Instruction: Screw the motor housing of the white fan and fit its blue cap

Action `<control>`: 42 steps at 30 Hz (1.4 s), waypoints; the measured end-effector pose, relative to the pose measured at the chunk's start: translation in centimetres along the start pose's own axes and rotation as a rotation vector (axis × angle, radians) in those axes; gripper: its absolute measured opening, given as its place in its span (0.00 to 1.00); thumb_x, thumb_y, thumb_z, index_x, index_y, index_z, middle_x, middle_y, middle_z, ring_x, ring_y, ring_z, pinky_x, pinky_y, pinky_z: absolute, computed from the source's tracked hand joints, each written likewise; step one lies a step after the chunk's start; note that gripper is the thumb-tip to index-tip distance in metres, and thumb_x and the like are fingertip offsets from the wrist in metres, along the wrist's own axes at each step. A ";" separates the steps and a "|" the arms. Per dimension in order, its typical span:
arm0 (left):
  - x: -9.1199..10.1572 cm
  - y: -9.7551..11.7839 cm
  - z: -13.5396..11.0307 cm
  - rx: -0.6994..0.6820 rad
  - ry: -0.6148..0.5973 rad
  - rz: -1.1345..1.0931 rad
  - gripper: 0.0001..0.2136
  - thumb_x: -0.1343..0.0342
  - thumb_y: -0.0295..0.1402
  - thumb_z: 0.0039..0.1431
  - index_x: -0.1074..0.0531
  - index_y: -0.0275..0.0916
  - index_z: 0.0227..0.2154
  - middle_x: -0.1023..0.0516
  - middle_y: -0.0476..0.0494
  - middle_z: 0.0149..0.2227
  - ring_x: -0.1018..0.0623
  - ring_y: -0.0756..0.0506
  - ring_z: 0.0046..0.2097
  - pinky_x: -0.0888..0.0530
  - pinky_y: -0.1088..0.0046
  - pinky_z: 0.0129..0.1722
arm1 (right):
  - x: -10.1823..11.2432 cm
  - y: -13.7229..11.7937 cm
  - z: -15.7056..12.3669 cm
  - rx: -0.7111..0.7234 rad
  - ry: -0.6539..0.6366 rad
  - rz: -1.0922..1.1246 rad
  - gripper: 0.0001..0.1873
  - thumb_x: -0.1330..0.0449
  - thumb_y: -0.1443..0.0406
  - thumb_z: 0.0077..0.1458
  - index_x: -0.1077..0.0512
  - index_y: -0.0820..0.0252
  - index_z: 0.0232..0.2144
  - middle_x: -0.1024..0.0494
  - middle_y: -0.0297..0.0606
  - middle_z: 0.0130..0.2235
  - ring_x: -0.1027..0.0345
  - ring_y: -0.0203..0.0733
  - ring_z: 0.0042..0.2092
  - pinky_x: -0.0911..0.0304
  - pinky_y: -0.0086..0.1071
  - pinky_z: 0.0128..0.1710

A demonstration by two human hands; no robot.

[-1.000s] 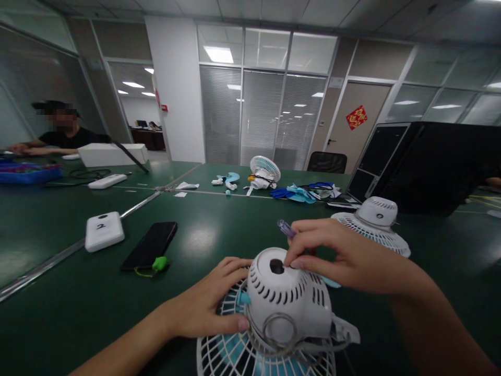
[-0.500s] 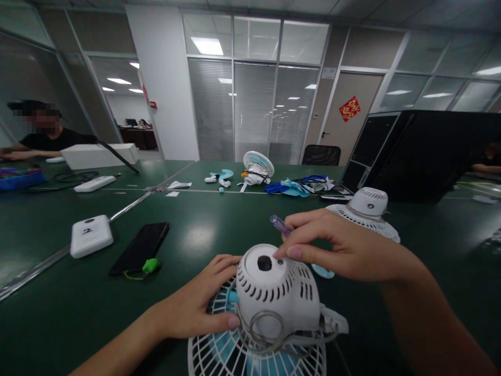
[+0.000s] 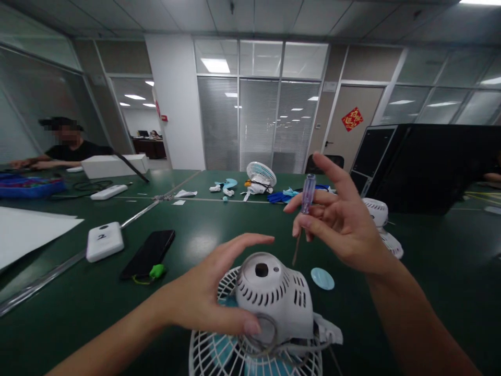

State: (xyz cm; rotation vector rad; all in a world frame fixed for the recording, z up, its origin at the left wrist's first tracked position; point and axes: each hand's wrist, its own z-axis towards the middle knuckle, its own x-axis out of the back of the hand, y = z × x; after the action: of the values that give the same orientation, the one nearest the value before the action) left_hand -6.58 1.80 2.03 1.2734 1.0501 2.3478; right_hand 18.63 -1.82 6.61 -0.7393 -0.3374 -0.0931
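A white fan with pale blue blades lies grille down in front of me, its motor housing facing up. The top of the housing has a dark hole and a small screw spot beside it. My left hand spreads around the housing's left side, thumb near the coiled cord, fingers apart. Above and right of the housing, my right hand grips a screwdriver by its clear purple handle. The screwdriver's thin shaft points down, its tip apart from the housing. A light blue disc lies right of the fan.
At left are a black phone with a green charm, a white box marked 2 and white paper. Farther back stand another fan and blue gloves. A large black case and a white fan are at right.
My right hand has lifted off the housing, turning the screwdriver from lying in the hand to tip down. My left hand has loosened, its fingers raised. The view has tilted up.
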 end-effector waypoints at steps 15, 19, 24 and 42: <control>-3.1 1.5 3.1 -0.029 0.050 0.161 0.19 0.40 0.38 0.52 0.28 0.35 0.45 0.22 0.41 0.41 0.23 0.41 0.41 0.27 0.63 0.44 | -2.0 0.9 -0.7 0.071 -0.073 -0.100 0.39 0.46 0.75 0.63 0.52 0.39 0.68 0.27 0.33 0.42 0.27 0.31 0.33 0.27 0.24 0.29; -3.0 1.4 3.3 -0.052 0.048 0.122 0.18 0.40 0.37 0.51 0.26 0.33 0.44 0.23 0.40 0.40 0.23 0.40 0.41 0.27 0.64 0.44 | -2.0 0.6 -0.7 0.069 -0.056 -0.139 0.39 0.46 0.74 0.63 0.52 0.38 0.68 0.27 0.34 0.43 0.27 0.31 0.33 0.28 0.24 0.30; -3.2 1.1 3.2 -0.089 0.067 0.138 0.18 0.39 0.37 0.51 0.26 0.32 0.44 0.23 0.42 0.38 0.23 0.42 0.39 0.28 0.66 0.41 | -2.0 0.4 -0.9 0.040 -0.057 -0.159 0.39 0.45 0.73 0.63 0.52 0.36 0.68 0.27 0.33 0.42 0.26 0.31 0.32 0.29 0.23 0.27; -3.1 0.8 3.1 -0.194 0.084 0.069 0.11 0.47 0.35 0.65 0.25 0.38 0.46 0.20 0.43 0.44 0.23 0.42 0.47 0.28 0.66 0.50 | -3.3 -2.7 0.9 0.309 -0.083 -0.583 0.24 0.46 0.71 0.63 0.35 0.54 0.61 0.22 0.37 0.50 0.28 0.35 0.39 0.29 0.31 0.39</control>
State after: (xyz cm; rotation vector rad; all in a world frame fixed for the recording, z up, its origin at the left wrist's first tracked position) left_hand -2.15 0.99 1.78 1.1664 0.7891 2.5035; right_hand 14.77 -3.32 7.87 -0.3214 -0.6244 -0.5499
